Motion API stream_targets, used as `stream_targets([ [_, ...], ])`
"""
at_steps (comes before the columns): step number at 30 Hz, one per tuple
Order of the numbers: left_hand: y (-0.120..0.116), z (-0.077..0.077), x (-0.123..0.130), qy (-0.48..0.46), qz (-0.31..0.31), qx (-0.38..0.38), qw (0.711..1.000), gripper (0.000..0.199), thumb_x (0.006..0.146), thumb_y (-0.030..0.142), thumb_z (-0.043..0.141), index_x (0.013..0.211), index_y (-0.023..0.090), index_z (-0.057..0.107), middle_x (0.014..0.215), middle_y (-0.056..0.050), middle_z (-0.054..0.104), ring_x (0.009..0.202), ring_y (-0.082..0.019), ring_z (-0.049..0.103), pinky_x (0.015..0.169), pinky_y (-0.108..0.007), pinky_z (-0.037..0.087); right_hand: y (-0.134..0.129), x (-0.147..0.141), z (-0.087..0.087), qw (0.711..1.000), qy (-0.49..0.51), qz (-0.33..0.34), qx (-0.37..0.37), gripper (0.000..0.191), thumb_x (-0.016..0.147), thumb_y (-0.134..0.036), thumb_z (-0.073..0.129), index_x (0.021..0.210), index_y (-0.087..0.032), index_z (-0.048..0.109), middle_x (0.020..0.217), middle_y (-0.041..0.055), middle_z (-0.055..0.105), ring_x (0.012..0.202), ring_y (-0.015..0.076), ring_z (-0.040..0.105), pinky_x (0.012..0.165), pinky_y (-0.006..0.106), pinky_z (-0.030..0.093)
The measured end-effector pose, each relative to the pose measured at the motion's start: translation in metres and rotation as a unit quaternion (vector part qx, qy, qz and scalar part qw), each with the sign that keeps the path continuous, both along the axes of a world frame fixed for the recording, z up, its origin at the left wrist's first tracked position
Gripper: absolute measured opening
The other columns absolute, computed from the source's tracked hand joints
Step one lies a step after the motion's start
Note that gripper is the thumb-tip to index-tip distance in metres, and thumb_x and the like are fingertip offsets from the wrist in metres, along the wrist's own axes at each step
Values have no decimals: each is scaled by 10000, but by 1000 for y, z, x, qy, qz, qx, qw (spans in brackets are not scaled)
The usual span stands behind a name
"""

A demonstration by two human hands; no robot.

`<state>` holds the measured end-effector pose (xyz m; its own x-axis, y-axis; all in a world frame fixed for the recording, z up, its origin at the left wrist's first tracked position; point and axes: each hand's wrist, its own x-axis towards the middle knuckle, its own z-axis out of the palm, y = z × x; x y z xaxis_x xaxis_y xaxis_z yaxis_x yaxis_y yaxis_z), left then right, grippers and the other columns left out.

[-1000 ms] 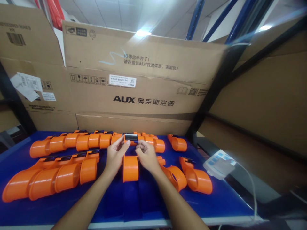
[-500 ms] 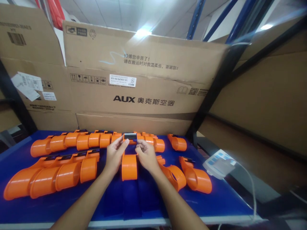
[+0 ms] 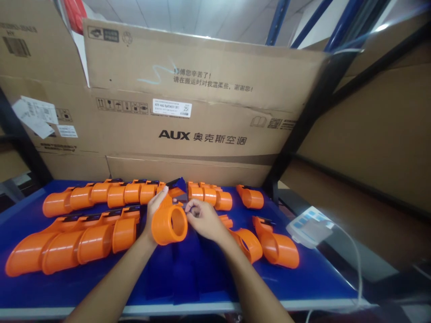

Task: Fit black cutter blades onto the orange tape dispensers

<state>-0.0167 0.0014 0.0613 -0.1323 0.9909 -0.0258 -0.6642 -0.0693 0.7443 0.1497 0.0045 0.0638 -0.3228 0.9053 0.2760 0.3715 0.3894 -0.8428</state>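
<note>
A blue-topped desk (image 3: 299,282) runs in front of a printed cardboard wall (image 3: 202,112), with a dark slanting post (image 3: 298,128) at its right and ceiling panels (image 3: 188,15) above. Orange ring pieces (image 3: 60,255) line it on both sides; a white device (image 3: 310,226) sits near the right edge. The held orange piece (image 3: 160,226) is between the hands — tilted, its ring facing right. The left hand (image 3: 153,208) grips it; the right hand (image 3: 207,220) curls narrowly just beside it, its grip unclear.

Left hand (image 3: 152,209), right hand (image 3: 206,219) bare; forearms (image 3: 117,276) bare too, slim, tapered.
</note>
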Motion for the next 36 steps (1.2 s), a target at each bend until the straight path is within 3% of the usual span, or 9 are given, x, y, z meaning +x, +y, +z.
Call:
stream_targets([
  [6,1,0,-2,-33,-10,-20,999,412,738,522,849,808,190,615,639,-8,674,546,-174,664,551,-290,533,-12,8,12,993,-106,52,-7,87,731,-131,631,697,-209,615,469,-84,511,440,93,431,465,200,289],
  [10,1,1,-2,-25,-2,-25,999,433,720,526,860,824,188,611,645,-1,667,543,-174,665,552,-289,532,-17,10,17,983,-148,81,-72,107,695,-109,641,693,-214,624,455,-76,594,418,114,532,463,201,365],
  [18,4,0,-4,28,15,-14,999,469,676,553,884,774,187,606,643,11,641,540,-161,637,559,-286,516,-24,9,20,976,-159,87,-121,124,712,-94,613,743,-200,670,500,-47,679,470,129,626,470,177,403],
  [23,7,-2,-6,61,23,16,998,474,649,539,897,708,188,584,585,47,564,465,-103,524,515,-257,450,-24,9,19,978,-153,79,-121,103,742,-117,629,750,-194,697,510,-32,690,490,134,628,467,177,374],
  [28,1,4,-3,68,21,38,997,459,660,511,895,683,194,564,560,67,508,452,-85,457,492,-241,410,-16,10,12,991,-89,46,-86,104,852,-172,581,802,-202,666,484,-47,627,454,124,574,471,189,368],
  [31,-2,4,-3,112,33,48,992,413,689,516,876,771,183,646,604,48,557,494,-90,488,493,-221,381,-10,9,9,1000,-4,-3,-21,121,936,-296,579,954,-212,663,516,-55,587,464,132,540,482,214,385],
  [36,-1,2,0,160,41,64,984,419,719,526,852,883,166,715,621,20,602,537,-103,522,541,-218,401,-7,7,9,995,58,-45,64,458,920,-426,679,1324,-229,590,799,9,699,601,150,587,561,256,459],
])
